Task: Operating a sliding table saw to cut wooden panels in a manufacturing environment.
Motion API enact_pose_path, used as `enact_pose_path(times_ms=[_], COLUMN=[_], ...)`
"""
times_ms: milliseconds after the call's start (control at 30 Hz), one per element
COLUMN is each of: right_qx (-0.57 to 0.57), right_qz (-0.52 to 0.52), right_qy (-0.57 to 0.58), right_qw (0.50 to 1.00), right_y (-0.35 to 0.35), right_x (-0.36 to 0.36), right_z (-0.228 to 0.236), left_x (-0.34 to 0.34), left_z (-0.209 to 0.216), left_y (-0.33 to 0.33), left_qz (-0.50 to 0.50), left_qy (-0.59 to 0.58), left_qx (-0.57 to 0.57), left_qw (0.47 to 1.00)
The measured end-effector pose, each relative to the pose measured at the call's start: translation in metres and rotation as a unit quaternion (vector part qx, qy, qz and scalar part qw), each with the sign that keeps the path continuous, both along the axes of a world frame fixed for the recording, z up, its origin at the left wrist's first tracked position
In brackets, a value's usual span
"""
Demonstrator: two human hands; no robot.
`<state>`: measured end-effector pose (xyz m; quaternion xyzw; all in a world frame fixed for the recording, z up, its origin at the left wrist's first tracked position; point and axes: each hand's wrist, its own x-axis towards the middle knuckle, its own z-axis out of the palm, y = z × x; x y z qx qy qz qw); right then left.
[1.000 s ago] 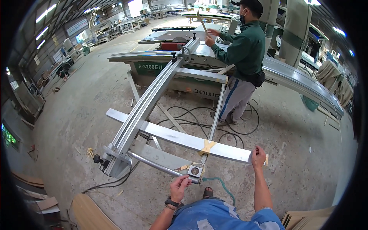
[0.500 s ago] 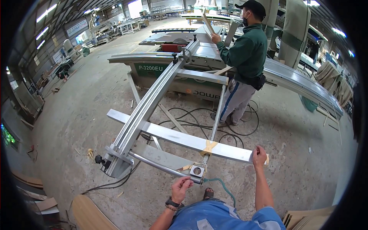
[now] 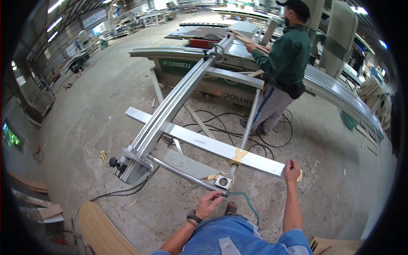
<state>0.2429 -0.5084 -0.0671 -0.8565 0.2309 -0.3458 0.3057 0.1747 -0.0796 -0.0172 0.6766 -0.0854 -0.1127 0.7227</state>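
My right hand (image 3: 292, 171) is closed at the right end of a long flat metal bar (image 3: 204, 141). Lower down, my left hand (image 3: 208, 205), with a dark watch on its wrist, has thumb and fingers pinched at the near end of a curved metal tube (image 3: 182, 172). Beside that end sits a square metal block with a round hole (image 3: 223, 181). Yellow tape (image 3: 237, 157) is wrapped crosswise over the bar where it crosses a thin support arm (image 3: 252, 114). A long grooved aluminium rail (image 3: 176, 97) runs away from me over the bar.
Beyond the frame stands a green and grey sliding table saw (image 3: 195, 70). A co-worker in a green top (image 3: 284, 55) stands there holding a wooden strip (image 3: 242, 38). Black cables (image 3: 221, 121) loop across the floor. A curved wooden panel (image 3: 104, 229) lies at lower left; a green hose (image 3: 250, 203) trails near my foot.
The scene has shifted slightly right and up in view. The co-worker has lowered the wooden strip from nearly upright to a flatter slant. My hands keep their places at the bar and tube.
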Motion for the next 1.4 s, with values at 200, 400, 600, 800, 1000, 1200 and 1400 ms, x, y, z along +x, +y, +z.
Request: enact_pose_path(times_ms=[200, 400, 600, 800, 1000, 1200, 1400], right_qx=[0.055, 0.077, 0.084, 0.071, 0.062, 0.050, 0.044], right_qz=[0.010, 0.017, 0.038, 0.034, 0.037, 0.035, 0.044], right_qy=[-0.019, -0.025, -0.034, -0.028, -0.028, -0.026, -0.025], right_qw=[0.998, 0.997, 0.995, 0.997, 0.997, 0.998, 0.998], right_y=[0.008, 0.022, 0.030, 0.028, 0.024, 0.027, 0.026], right_x=[0.002, -0.012, -0.013, -0.014, -0.011, -0.010, -0.011], right_z=[0.013, 0.014, 0.019, 0.016, 0.010, 0.012, 0.015], left_x=[0.000, 0.003, 0.007, 0.007, 0.008, 0.010, 0.009], left_z=[0.005, 0.001, 0.008, 0.010, 0.001, -0.001, -0.003], left_y=[0.005, 0.010, 0.007, 0.005, 0.007, 0.004, 0.000], left_qz=[-0.015, -0.001, -0.019, -0.026, -0.037, -0.046, -0.052], left_qy=[-0.059, -0.063, -0.079, -0.087, -0.077, -0.078, -0.080], left_qx=[0.077, 0.099, 0.110, 0.126, 0.113, 0.110, 0.106], left_qw=[0.995, 0.993, 0.991, 0.988, 0.990, 0.990, 0.990])
